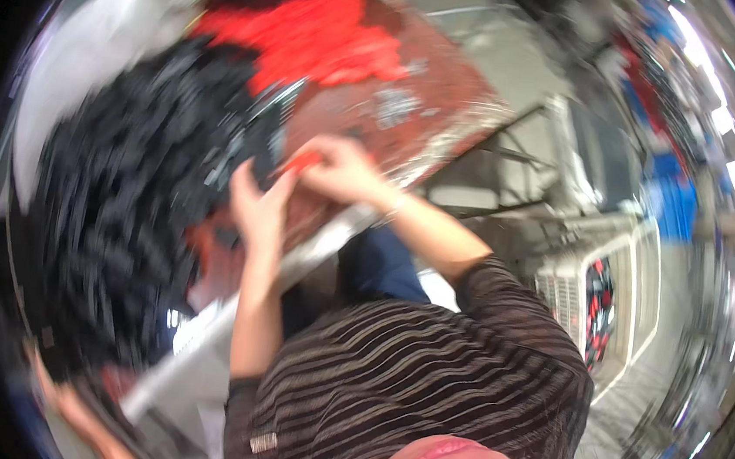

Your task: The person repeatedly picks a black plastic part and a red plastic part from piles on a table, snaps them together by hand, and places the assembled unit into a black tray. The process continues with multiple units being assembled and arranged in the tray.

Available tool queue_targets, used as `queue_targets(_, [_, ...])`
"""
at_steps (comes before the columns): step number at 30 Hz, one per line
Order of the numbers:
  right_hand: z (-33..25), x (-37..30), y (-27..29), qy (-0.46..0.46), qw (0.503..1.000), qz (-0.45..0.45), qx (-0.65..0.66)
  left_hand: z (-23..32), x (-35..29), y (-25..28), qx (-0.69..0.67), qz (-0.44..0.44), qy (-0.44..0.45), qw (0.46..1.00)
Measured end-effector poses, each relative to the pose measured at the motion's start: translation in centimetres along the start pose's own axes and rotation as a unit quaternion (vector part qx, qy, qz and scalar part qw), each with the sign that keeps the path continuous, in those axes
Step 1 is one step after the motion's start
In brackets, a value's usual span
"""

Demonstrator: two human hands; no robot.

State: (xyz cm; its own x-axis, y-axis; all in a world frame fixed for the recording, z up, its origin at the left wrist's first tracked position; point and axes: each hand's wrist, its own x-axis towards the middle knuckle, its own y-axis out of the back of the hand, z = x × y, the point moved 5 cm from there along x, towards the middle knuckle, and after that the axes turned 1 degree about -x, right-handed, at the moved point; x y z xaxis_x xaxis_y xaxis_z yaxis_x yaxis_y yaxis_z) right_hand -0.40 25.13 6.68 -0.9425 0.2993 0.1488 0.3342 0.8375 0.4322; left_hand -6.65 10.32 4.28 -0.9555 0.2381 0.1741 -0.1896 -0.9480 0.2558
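My right hand [338,171] is closed, its fingers pinching a small red piece [304,162] whose exact kind is blurred. Just left of it, my left hand [259,207] has thumb and finger spread in a V, the thumb close to the red piece; whether it touches is unclear. Both hands are above the near part of a reddish-brown table [450,88]. A large heap of black pieces [127,182] spreads to the left of my hands. Beyond them lies a pile of bright red pieces [323,38]. Motion smears the details of both piles.
Small clear or silvery bits [396,107] lie on the table. A white sack [94,57] borders the black heap. To the right stand a pale plastic crate [634,279] with red and black pieces inside, and a dark chair [602,149]. Another person's arm [80,414] shows at lower left.
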Motion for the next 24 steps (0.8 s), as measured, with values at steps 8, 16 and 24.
queue_targets(8, [2.8, -0.6, 0.7, -0.039, 0.978, 0.011, 0.205, -0.2, 0.7, -3.3, -0.216, -0.053, 0.08, 0.972])
queue_targets(16, [1.7, -0.7, 0.6, -0.129, 0.959, -0.006, 0.25, -3.1, 1.2, -2.6, -0.22, -0.061, 0.105, 0.968])
queue_targets(24, [4.7, -0.2, 0.1, -0.099, 0.938, -0.011, 0.331, -3.1, 2.7, -1.8, -0.204, 0.001, 0.073, 0.976])
